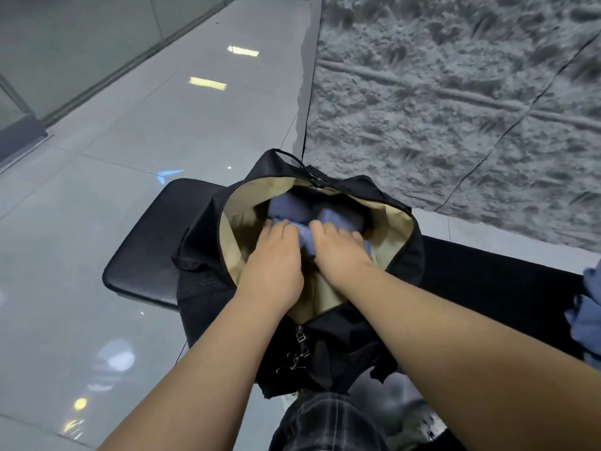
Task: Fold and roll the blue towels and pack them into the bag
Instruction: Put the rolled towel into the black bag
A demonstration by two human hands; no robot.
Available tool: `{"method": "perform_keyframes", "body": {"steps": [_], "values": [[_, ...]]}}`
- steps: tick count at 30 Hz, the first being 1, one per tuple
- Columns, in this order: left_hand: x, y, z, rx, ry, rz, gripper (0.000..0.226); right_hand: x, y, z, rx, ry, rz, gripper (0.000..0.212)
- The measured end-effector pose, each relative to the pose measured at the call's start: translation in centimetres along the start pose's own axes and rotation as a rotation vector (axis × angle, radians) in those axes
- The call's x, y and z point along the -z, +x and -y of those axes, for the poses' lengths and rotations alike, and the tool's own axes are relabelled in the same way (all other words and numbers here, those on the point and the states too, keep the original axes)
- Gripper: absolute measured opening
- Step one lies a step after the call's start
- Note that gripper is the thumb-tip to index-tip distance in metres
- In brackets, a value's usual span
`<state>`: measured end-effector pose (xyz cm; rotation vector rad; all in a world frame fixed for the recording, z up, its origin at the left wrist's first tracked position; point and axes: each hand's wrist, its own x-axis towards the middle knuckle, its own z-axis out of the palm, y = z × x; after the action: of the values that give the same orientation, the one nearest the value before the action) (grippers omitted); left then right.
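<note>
A black bag (201, 242) with a beige lining lies unzipped on a black padded bench (143, 249). Both my hands reach into its mouth. My left hand (273, 255) and my right hand (338, 249) grip a rolled blue towel (304, 237) side by side, fingers curled over it. Deeper in the bag, two more blue towels (289, 206) lie against the far wall, partly in shadow. Loose blue towels (588, 320) are piled at the right edge of the view.
The bench runs off to the right. A glossy grey tiled floor (113, 157) lies to the left. A textured grey wall panel (455, 92) stands behind the bag. The bag's zipper pulls (300, 345) hang at the near side above my plaid trouser leg (325, 424).
</note>
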<state>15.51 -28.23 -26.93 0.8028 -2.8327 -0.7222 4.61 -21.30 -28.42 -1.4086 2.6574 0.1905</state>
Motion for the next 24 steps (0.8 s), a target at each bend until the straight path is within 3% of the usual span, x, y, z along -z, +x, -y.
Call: {"method": "perform_keyframes", "body": {"steps": [8,11,17,24], "values": [[-0.6,1.6,0.3,0.010,0.165,0.011,0.028,-0.7,1.6,-0.9,0.029,0.173,0.100,0.034],[-1.4,2.0,0.5,0.022,0.198,0.049,0.035,-0.2,1.9,-1.1,0.036,0.214,0.105,0.035],[-3.0,3.9,1.1,0.014,0.262,0.057,0.042,0.4,0.3,-0.3,-0.070,-0.011,-0.145,0.043],[-3.4,6.1,1.8,-0.037,0.343,0.059,0.033,0.5,-0.1,-1.5,-0.060,0.008,0.006,0.045]]}}
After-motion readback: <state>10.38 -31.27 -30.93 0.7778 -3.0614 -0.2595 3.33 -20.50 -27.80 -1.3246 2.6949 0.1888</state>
